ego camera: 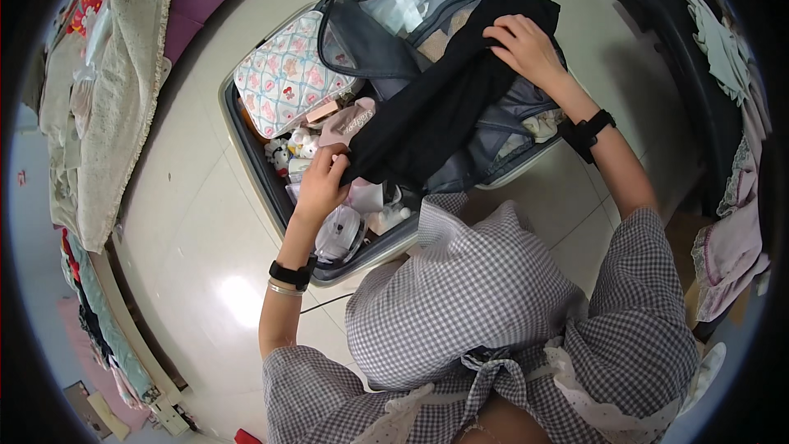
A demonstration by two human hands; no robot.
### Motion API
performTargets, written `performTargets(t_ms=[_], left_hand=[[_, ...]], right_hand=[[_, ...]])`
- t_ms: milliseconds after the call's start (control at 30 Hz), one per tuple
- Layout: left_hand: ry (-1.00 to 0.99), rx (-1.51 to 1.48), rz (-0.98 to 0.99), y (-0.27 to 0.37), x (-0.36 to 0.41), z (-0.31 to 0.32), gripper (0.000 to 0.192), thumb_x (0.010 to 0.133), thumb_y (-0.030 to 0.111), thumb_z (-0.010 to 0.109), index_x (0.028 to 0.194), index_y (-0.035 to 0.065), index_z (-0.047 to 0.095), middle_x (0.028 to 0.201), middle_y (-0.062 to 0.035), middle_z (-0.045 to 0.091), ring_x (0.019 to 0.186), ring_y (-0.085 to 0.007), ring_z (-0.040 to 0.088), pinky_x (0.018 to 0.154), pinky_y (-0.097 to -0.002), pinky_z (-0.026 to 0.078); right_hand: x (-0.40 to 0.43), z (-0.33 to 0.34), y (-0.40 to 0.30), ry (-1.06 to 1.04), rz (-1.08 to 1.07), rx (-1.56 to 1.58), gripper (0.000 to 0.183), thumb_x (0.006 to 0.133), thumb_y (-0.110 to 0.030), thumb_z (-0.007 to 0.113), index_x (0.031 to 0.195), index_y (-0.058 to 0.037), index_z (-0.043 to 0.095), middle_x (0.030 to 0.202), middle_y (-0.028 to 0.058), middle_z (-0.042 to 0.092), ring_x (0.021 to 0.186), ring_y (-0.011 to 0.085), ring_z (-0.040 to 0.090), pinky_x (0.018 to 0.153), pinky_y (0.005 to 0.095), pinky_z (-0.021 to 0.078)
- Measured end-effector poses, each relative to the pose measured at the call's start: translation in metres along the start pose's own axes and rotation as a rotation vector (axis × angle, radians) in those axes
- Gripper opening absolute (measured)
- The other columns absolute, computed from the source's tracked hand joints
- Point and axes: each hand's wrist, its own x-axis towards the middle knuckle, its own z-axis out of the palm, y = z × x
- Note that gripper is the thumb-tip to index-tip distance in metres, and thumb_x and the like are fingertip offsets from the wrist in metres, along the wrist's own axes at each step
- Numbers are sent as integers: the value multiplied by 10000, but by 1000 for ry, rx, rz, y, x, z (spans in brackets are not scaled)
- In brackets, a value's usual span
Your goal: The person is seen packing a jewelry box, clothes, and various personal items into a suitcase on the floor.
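A black cloth garment (431, 117) stretches diagonally over an open suitcase (262, 197) on the floor. Its lower left end is pinched between the fingers of my left hand (323, 179). My right hand (524, 52) lies on the garment's upper right part with fingers bent; whether it grips the cloth is unclear. Left of the garment sits a quilted pouch with a bear print (293, 74). Beneath and beside it are a pink cloth item with lettering (348, 123), small white plush figures (302, 143) and a clear round container (339, 231). Dark mesh organiser flaps (370, 43) lie behind.
On the left, a beige fringed cover (117, 105) hangs near a purple object (200, 0). A black chair or similar furniture piece (672, 68) stands at right, with pale and pink clothes (730, 234) over it. My knees, under checked cloth, are close to the suitcase's near edge.
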Motion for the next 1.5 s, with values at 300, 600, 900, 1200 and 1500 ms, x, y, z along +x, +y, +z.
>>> performTargets(t_ms=[300,600,900,1200,1500], left_hand=[[59,-282,-123,19,14,28,327,723,146,655,991,43,498,1115,-180,456,1108,-350,414,928,-398,348],[-547,-1172,-771,29,52,35,531,769,296,682,1142,-41,510,950,-105,629,755,-161,633,686,-248,515],[-285,-1685,-1101,-1,-6,11,523,814,440,560,1108,7,556,998,-104,634,847,-197,635,766,-310,518],[142,-2070,-1063,12,-43,-11,750,821,603,435,1275,8,395,1238,-123,493,1079,-213,532,874,-315,468],[394,-1862,-1072,19,-58,-4,479,897,308,380,1321,88,353,1212,-75,490,1053,-159,508,866,-326,442]], right_hand=[[-23,-14,-9,-106,109,178,259,731,-53,553,987,-94,572,1050,69,515,991,260,488,846,387,386],[-12,8,-93,-454,-143,282,701,722,-151,568,1363,-126,284,1409,107,268,1292,241,282,1076,414,189],[-10,55,-196,-447,-256,572,801,714,-267,648,1376,-74,241,1414,127,263,1312,258,246,1081,411,172],[-9,71,-218,-386,-125,565,722,728,-135,582,1369,-68,256,1398,142,283,1285,275,285,1064,414,203],[11,62,-240,-280,-217,725,690,717,-64,540,1363,-118,305,1402,130,289,1272,289,310,1058,424,218]])
